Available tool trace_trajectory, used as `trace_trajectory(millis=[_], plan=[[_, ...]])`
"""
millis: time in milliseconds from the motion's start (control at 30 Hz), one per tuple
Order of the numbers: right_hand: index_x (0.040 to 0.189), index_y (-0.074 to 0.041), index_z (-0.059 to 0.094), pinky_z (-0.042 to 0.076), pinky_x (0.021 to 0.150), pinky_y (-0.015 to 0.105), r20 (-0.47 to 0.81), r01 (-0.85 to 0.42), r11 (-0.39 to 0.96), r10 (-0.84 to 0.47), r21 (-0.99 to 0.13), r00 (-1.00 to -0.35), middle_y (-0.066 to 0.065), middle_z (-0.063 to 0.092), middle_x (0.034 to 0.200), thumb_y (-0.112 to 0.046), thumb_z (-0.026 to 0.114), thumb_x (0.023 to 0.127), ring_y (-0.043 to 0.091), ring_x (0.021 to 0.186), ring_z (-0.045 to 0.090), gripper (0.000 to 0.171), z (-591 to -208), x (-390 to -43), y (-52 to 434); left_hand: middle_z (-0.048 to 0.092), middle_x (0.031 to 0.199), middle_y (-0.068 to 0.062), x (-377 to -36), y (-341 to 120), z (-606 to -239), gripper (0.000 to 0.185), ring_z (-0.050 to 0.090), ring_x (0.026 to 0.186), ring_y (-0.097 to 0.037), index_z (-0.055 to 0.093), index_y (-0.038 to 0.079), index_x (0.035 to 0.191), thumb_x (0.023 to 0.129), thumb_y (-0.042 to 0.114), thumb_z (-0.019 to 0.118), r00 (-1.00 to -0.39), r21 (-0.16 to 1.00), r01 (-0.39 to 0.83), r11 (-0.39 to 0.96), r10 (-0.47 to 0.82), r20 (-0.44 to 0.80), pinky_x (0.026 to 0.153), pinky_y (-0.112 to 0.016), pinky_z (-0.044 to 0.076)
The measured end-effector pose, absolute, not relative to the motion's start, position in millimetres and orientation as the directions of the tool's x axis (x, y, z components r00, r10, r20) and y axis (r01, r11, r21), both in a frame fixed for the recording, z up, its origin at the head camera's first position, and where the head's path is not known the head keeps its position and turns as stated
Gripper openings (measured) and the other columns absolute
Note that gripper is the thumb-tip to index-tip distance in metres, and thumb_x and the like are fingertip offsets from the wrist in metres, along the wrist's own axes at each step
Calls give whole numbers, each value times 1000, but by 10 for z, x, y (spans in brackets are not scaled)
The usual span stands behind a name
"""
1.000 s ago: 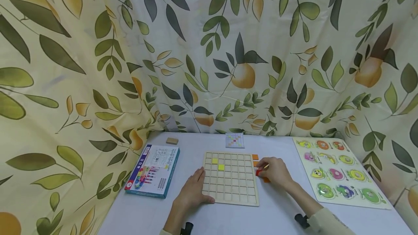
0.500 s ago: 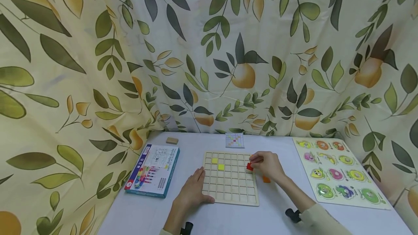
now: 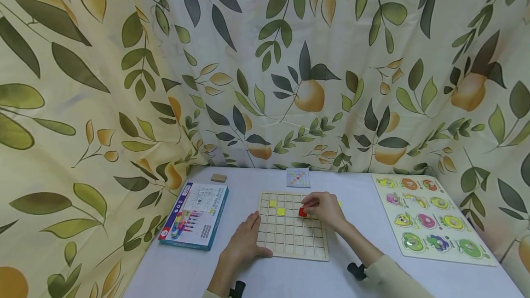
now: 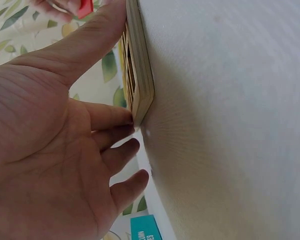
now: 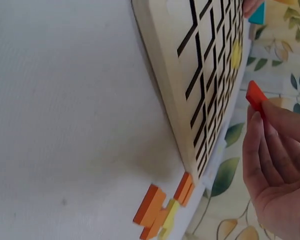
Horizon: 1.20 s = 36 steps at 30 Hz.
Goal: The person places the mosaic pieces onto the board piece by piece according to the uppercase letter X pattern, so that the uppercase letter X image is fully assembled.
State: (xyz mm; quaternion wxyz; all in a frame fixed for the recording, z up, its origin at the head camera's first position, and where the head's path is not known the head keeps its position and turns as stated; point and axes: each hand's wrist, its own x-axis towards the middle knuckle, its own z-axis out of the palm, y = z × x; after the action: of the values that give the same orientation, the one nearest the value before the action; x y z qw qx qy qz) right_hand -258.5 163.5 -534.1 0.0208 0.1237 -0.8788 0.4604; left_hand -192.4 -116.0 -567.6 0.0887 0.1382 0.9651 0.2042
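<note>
**Red tile over the grid**

On the white table (image 3: 364, 206), before leafy curtains, the right hand (image 3: 325, 209) pinches a red tile (image 3: 302, 212) above the wooden grid board (image 3: 291, 243). The left hand (image 3: 244, 243), fingers relaxed, steadies the board's near-left edge. Placing seems underway; next, lowering the tile squarely into a cell.

Leaf-and-pear print curtain (image 3: 265, 68) behind white table (image 3: 364, 206).

Red tile (image 3: 302, 212) above grid board (image 3: 290, 242)

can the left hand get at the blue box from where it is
Probably yes: the left hand rests on the grid board's left edge, and the blue box lies just beside it on the table with nothing between them.
</note>
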Motion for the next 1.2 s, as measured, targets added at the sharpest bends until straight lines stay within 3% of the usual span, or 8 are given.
trace_trajectory(millis=[500, 1200], plan=[[89, -10, 75, 55, 66, 23, 106, -238, 575, -254, -782, -961, -3, 71, 78, -2, 82, 75, 8, 70, 66, 17, -5508, -2637, 1352, 24, 160, -12, -1878, -1147, -5609, 117, 20, 148, -30, 28, 1, 152, 65, 56, 83, -946, 439, 215, 872, 298, -128, 119, -49, 22], [83, -16, 74, 55, 65, 23, 120, -293, 601, -311, -744, -943, -9, 70, 75, -5, 80, 79, 5, 69, 64, 13, -5633, -2653, 1263, 22, 162, -9, -1920, -1160, -5674, 119, 19, 149, -28, 27, 4, 154, 64, 61, 81, -947, 411, 213, 887, 290, -135, 119, -47, 22]])
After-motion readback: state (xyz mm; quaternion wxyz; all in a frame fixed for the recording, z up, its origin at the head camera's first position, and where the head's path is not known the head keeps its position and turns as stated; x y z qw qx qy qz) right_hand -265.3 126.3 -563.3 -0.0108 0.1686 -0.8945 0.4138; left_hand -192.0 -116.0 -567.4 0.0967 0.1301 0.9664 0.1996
